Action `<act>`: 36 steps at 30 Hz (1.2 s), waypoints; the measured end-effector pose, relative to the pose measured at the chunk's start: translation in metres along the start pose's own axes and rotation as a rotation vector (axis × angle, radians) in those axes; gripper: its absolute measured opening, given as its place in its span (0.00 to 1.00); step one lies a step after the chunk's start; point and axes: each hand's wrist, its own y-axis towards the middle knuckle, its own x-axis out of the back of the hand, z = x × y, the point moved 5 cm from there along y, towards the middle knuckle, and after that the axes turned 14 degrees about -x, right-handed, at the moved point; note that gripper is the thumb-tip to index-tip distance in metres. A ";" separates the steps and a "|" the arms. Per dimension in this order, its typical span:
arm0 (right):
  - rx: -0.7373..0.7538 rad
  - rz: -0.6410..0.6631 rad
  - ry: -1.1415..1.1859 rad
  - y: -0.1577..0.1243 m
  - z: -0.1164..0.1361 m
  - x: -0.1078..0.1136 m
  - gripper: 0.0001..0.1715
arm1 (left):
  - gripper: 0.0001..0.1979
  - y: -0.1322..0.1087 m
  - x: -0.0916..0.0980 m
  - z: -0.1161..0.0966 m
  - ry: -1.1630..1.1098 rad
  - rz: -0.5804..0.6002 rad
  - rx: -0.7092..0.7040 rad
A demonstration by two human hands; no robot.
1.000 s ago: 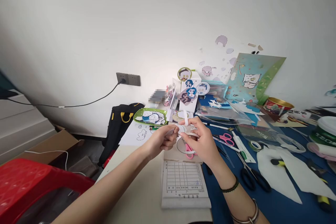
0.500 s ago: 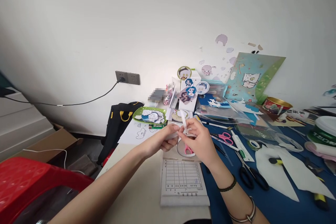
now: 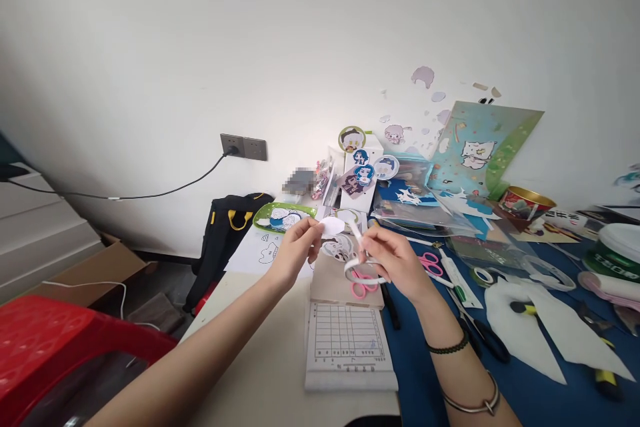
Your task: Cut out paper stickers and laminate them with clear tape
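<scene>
My left hand (image 3: 299, 245) pinches a small white paper cutout (image 3: 332, 225) by its left edge, the plain side showing. A roll of white tape (image 3: 353, 273) hangs from my right hand (image 3: 393, 255), whose fingers are closed on it, and a loose strip sticks up past the fingertips. The two hands are apart. Below them, pink-handled scissors (image 3: 364, 285) lie on the beige cover of a pad, partly seen through the ring. A round character cutout (image 3: 336, 248) lies just behind the scissors.
Nearer me lies a printed form pad (image 3: 350, 340). Black scissors (image 3: 493, 340), a glue tube (image 3: 459, 280) and white sheet pieces (image 3: 523, 327) cover the blue mat on the right. A green tray (image 3: 263, 217) holds cutouts at the back left. A red stool (image 3: 85, 333) stands left.
My hands, together before, have drawn apart: the left went left with the paper cutout, the right went right and slightly down with the tape roll. More of the pink scissors shows.
</scene>
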 end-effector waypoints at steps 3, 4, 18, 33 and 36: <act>-0.015 0.070 -0.184 -0.002 -0.001 -0.002 0.16 | 0.11 0.002 0.002 -0.002 0.108 0.046 -0.062; -0.013 0.069 -0.228 -0.002 -0.001 -0.002 0.16 | 0.11 0.002 0.001 -0.003 0.147 0.069 -0.081; -0.030 0.088 -0.308 -0.003 -0.001 -0.001 0.16 | 0.13 -0.005 -0.008 -0.017 0.285 0.152 -0.122; -0.028 0.081 -0.305 -0.001 -0.003 0.000 0.19 | 0.13 -0.007 -0.008 -0.017 0.302 0.164 -0.139; -0.032 0.078 -0.312 -0.001 -0.003 0.000 0.19 | 0.13 -0.007 -0.008 -0.018 0.298 0.163 -0.143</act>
